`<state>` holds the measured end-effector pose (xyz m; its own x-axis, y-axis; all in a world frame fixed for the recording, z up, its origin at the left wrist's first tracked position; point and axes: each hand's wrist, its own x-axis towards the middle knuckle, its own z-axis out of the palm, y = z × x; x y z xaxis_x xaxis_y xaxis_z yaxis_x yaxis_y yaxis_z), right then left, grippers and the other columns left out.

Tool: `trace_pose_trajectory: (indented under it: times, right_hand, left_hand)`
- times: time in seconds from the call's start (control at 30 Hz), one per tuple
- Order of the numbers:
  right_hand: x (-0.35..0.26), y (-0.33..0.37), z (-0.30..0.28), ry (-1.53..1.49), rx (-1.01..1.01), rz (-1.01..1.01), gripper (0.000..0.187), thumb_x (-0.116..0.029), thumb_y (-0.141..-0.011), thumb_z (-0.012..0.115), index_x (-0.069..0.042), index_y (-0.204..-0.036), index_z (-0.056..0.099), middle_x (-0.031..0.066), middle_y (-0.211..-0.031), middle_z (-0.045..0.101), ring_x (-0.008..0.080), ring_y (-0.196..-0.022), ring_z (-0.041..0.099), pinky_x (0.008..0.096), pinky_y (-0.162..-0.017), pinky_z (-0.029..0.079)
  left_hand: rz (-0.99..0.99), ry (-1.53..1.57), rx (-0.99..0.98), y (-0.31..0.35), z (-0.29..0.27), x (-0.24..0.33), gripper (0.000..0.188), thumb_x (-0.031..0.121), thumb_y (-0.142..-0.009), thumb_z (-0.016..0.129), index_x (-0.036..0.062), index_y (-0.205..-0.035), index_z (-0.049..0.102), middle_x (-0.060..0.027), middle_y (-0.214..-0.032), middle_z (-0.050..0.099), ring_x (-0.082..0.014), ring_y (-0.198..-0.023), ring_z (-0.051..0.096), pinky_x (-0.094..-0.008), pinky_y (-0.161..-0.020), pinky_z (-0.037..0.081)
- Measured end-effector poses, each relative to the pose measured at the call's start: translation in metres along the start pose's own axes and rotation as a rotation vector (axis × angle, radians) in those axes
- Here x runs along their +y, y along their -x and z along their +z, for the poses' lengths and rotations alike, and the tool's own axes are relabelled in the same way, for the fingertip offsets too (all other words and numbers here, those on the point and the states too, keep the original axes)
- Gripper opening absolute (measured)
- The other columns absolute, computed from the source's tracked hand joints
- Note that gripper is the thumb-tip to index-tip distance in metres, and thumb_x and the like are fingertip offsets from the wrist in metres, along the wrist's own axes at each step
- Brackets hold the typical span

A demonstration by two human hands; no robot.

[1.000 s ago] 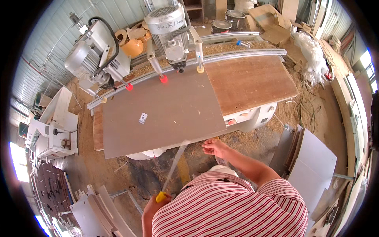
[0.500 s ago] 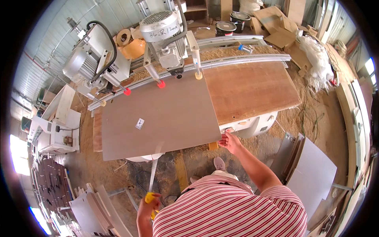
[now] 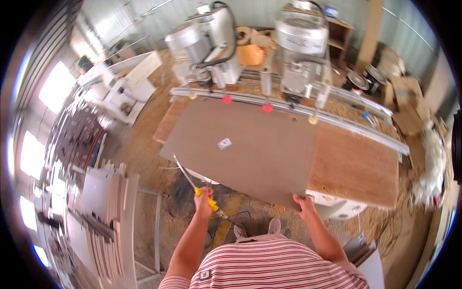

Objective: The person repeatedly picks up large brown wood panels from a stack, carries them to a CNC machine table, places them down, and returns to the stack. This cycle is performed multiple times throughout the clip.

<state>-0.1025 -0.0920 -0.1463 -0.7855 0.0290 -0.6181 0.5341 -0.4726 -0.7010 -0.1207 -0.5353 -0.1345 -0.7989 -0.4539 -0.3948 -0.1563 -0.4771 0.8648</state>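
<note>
Our left hand (image 3: 204,196), low by our hip a second ago, now lifts the yellow-handled tool (image 3: 195,185) clamped in it toward the grey panel (image 3: 245,151) on the surface (image 3: 356,166), while our right hand (image 3: 304,202) has closed on the panel's near corner.

Boring machine (image 3: 298,43), stacked white panels (image 3: 103,207), sawdust floor (image 3: 144,154)

Both your bare forearms reach forward from the lower edge: your left hand (image 3: 204,197) is closed in a fist, your right hand (image 3: 305,203) curls, fingers pinched.
</note>
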Motion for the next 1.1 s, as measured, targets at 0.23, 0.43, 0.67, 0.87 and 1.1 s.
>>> trace_pose_trajectory:
  times: [0.23, 0.43, 0.67, 0.87, 1.1]
  right_hand:
    - [0.007, 0.069, -0.112, 0.468, -0.079, 0.357, 0.048, -0.016, -0.086, 0.069, -0.003, -0.129, 0.052, 0.0093, -0.114, 0.06, 0.0225, -0.105, 0.057, 0.0359, -0.088, 0.049]
    - [-0.036, 0.064, -0.062, 0.526, 0.105, 0.09, 0.054, -0.024, -0.089, 0.066, -0.001, -0.134, 0.048, 0.0121, -0.125, 0.053, 0.0248, -0.114, 0.051, 0.0377, -0.096, 0.042]
    - [-0.062, 0.113, -0.006, 0.552, 0.173, -0.224, 0.061, -0.034, -0.091, 0.062, 0.002, -0.138, 0.044, 0.0155, -0.138, 0.046, 0.0275, -0.124, 0.044, 0.0398, -0.105, 0.035]
    - [-0.039, 0.147, 0.073, 0.599, -0.028, -0.313, 0.069, -0.041, -0.093, 0.059, 0.003, -0.142, 0.04, 0.0175, -0.148, 0.039, 0.0292, -0.132, 0.038, 0.0408, -0.112, 0.029]
    - [0.065, 0.128, 0.269, 0.664, -0.378, -0.463, 0.058, -0.039, -0.091, 0.066, 0.004, -0.128, 0.054, 0.0112, -0.122, 0.06, 0.0224, -0.112, 0.055, 0.0355, -0.095, 0.044]
  left_hand:
    - [-0.019, 0.216, 0.185, -0.007, 0.031, -0.021, 0.015, 0.016, -0.091, 0.065, 0.007, -0.099, 0.057, -0.0028, -0.082, 0.058, -0.0182, -0.069, 0.057, -0.0355, -0.061, 0.049]
    - [-0.25, 0.09, 0.254, 0.118, -0.017, -0.03, 0.018, 0.015, -0.087, 0.07, 0.0078, -0.101, 0.06, -0.0015, -0.083, 0.06, -0.0163, -0.069, 0.056, -0.0337, -0.061, 0.047]
    - [-0.067, 0.144, 0.253, 0.19, -0.068, 0.018, 0.022, 0.017, -0.086, 0.072, 0.0075, -0.099, 0.056, -0.0008, -0.082, 0.057, -0.0143, -0.07, 0.055, -0.0314, -0.062, 0.046]
    - [0.067, 0.195, 0.446, 0.265, -0.193, 0.084, 0.023, 0.017, -0.087, 0.072, 0.0069, -0.1, 0.055, -0.001, -0.084, 0.058, -0.0134, -0.073, 0.055, -0.0303, -0.066, 0.047]
    - [0.391, 0.405, 0.64, 0.346, -0.381, 0.165, 0.03, 0.012, -0.086, 0.072, 0.0086, -0.11, 0.054, 0.0002, -0.093, 0.06, -0.0131, -0.081, 0.057, -0.029, -0.07, 0.047]
